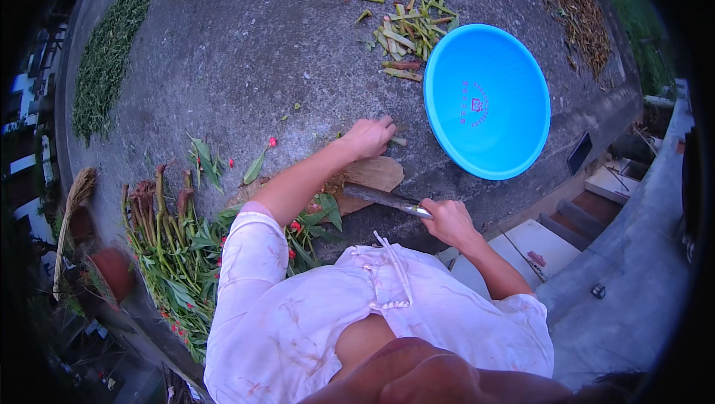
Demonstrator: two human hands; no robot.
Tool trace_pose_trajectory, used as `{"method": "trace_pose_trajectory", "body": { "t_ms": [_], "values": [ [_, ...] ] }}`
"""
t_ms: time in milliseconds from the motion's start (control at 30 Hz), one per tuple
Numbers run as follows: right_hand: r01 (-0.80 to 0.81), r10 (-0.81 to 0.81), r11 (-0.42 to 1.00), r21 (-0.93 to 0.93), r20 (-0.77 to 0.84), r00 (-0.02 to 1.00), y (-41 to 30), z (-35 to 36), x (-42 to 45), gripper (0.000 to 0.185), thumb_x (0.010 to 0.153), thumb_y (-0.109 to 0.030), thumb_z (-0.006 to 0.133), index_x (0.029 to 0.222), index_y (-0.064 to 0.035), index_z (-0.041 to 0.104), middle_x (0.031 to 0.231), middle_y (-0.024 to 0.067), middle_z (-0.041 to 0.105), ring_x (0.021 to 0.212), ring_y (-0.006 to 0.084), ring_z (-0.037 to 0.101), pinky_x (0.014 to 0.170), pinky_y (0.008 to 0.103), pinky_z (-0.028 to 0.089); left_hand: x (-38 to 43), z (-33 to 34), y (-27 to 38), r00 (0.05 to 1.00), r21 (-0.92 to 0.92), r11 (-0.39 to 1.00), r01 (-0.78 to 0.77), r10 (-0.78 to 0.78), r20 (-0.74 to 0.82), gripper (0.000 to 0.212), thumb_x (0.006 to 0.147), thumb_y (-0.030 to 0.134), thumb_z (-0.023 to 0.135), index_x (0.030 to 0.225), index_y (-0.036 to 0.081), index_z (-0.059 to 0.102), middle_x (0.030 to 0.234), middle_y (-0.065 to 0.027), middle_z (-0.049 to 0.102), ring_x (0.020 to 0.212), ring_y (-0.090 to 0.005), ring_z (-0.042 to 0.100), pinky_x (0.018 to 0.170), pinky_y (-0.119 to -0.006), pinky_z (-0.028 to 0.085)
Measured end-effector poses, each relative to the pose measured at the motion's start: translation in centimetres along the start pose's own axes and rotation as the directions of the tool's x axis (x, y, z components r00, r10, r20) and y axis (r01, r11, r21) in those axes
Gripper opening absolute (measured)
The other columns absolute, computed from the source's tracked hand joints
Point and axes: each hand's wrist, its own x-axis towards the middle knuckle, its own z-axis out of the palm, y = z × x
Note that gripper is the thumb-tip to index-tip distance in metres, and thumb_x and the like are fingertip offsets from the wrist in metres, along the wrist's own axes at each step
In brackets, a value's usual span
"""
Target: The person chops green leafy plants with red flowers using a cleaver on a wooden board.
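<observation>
My right hand [449, 222] grips the handle of a metal knife [380, 197], whose blade lies over a wooden board [374, 175]. Just beyond the board, my left hand [368, 137] reaches low over the concrete, fingers bent, beside a short pale stem piece [399, 140]; whether it holds anything cannot be told. Further out lie cut green stem pieces [399, 38] in a loose pile. A blue plastic basin [486, 102] bearing writing stands at their right. Left of me is a heap of leafy plants with red flowers [179, 270], partly hidden by my left arm.
Green cuttings [114, 57] are spread at the far left, and dry brown plant matter [564, 7] at the far right. A straw broom [72, 219] and a terracotta pot [111, 273] stand at the left edge. The raised concrete surface [223, 57] drops off near my right elbow.
</observation>
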Motion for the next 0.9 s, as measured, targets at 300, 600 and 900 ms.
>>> {"method": "trace_pose_trajectory", "body": {
  "t_ms": [300, 600, 900],
  "values": [
    [-0.053, 0.053, 0.998, 0.018, -0.010, 0.999, 0.2, 0.6, -0.5, 0.014, 0.085, -0.017, 0.072, 0.093, -0.0071, 0.065, 0.075, 0.0210, 0.070, 0.071, 0.0434, 0.070, 0.065, 0.0544, 0.056, 8.8, -6.9, -4.4, 0.935, -0.388, 0.886, 0.254, -0.327, -0.134, 0.049, 0.086, 0.015, 0.068, 0.131, -0.001, 0.059, 0.110, -0.0256, 0.072, 0.091, -0.0388, 0.073, 0.082, -0.045, 0.060],
    [-0.095, 0.096, 0.993, 0.074, -0.019, 0.995, 0.6, 0.4, -1.2, 0.013, 0.088, -0.017, 0.070, 0.091, -0.0063, 0.064, 0.077, 0.0207, 0.070, 0.073, 0.0439, 0.069, 0.067, 0.0548, 0.055, -6.1, -5.2, -4.1, 0.803, 0.120, 0.828, 0.548, -0.561, 0.202, 0.036, 0.084, 0.028, 0.073, 0.107, 0.002, 0.064, 0.107, -0.0228, 0.072, 0.097, -0.0407, 0.072, 0.084, -0.051, 0.058],
    [-0.047, 0.048, 0.998, 0.034, -0.015, 0.999, -0.4, -0.3, -0.9, 0.012, 0.087, -0.017, 0.070, 0.090, -0.0062, 0.065, 0.075, 0.0213, 0.070, 0.072, 0.0444, 0.069, 0.067, 0.0556, 0.054, -8.8, -2.5, -5.5, 0.974, 0.090, 0.971, 0.220, -0.224, 0.037, 0.019, 0.081, 0.011, 0.067, 0.097, 0.001, 0.066, 0.104, -0.0161, 0.063, 0.093, -0.0409, 0.069, 0.080, -0.053, 0.057]
  ]
}}
